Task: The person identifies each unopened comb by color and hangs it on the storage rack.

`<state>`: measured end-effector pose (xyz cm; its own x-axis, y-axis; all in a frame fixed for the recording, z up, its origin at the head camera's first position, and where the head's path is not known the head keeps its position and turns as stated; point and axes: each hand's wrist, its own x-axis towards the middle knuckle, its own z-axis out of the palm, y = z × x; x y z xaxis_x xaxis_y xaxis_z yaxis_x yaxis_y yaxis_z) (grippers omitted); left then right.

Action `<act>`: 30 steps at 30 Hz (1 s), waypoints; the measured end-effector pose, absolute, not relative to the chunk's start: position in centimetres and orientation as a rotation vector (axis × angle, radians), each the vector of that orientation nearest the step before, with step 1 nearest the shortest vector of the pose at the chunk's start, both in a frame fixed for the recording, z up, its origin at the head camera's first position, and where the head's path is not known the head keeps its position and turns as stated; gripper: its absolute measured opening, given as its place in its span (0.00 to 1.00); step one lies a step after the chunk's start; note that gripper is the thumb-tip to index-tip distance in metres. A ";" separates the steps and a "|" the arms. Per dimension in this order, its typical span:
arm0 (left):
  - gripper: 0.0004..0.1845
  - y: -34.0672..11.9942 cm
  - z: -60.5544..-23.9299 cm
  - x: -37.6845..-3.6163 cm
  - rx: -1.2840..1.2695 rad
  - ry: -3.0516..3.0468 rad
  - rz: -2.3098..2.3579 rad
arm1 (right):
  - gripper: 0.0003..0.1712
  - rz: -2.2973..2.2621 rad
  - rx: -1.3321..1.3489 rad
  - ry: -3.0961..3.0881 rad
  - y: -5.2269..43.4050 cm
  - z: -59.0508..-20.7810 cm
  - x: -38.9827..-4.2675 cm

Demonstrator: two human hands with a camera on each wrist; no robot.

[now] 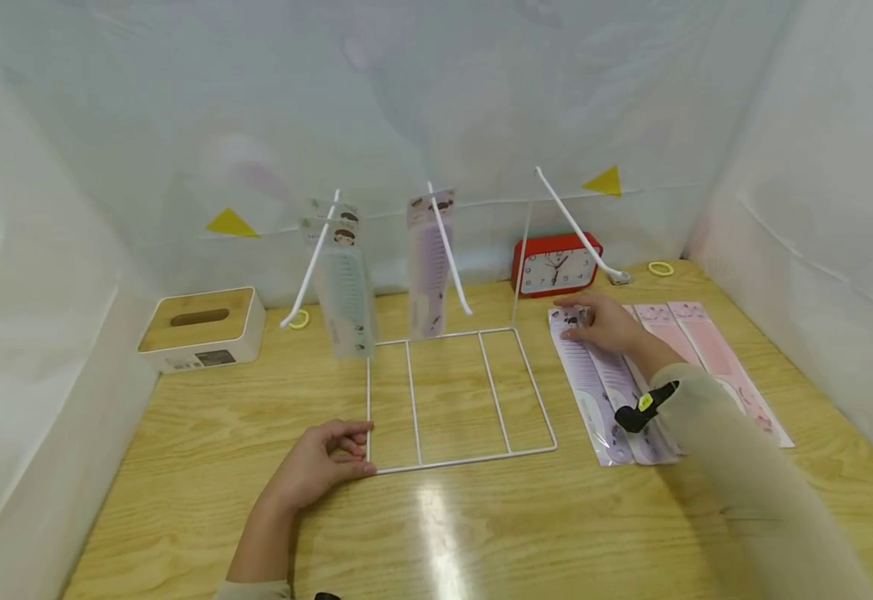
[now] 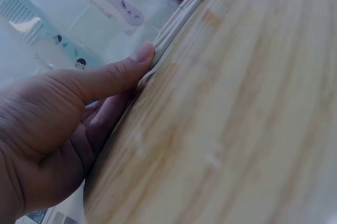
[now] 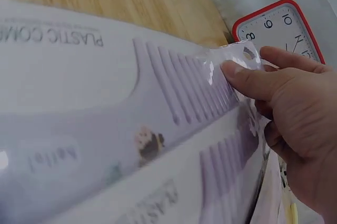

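My left hand [image 1: 321, 462] holds the front left corner of a white wire display rack [image 1: 466, 459], thumb on the wire and fingers curled beside it. In the right wrist view my right hand [image 3: 303, 113] pinches the hanging-hole end of a purple comb in a clear pack [image 3: 174, 89], thumb on top. A second packed purple comb [image 1: 619, 387] lies alongside it on the table. Packed green combs [image 1: 346, 287] hang from the rack's left hook and a packed purple comb [image 1: 428, 267] from its middle hook. The right hook [image 1: 574, 225] carries nothing.
Packed pink combs [image 1: 721, 350] lie at the right, partly behind my right forearm. A red clock [image 1: 556, 265] stands behind the rack. A tissue box [image 1: 203, 327] sits at the left. Yellow rings [image 1: 661, 268] lie near the back wall.
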<state>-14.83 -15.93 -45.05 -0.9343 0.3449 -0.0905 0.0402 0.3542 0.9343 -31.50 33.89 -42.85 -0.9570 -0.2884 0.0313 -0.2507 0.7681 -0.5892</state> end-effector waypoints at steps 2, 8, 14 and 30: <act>0.32 -15.9 -45.0 -14.8 0.346 2.347 1.610 | 0.29 -0.999 -0.470 2.932 33.5 -43.0 -31.4; 0.32 -15.8 -45.0 -14.7 0.349 2.343 1.617 | 0.26 -1.232 -0.266 2.924 32.6 -42.3 -30.6; 0.31 -15.9 -45.0 -14.8 0.359 2.364 1.597 | 0.29 -1.510 -0.069 2.858 32.2 -40.4 -29.2; 0.31 -15.6 -45.1 -15.0 0.405 2.348 1.629 | 0.11 -2.155 0.070 2.390 31.6 -33.7 -21.3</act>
<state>-14.97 -15.56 -45.05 -0.9290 0.3668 -0.0494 0.0822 0.3346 0.9388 -21.33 31.57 -33.74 -0.9960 0.0843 0.0285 -0.0196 0.1040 -0.9944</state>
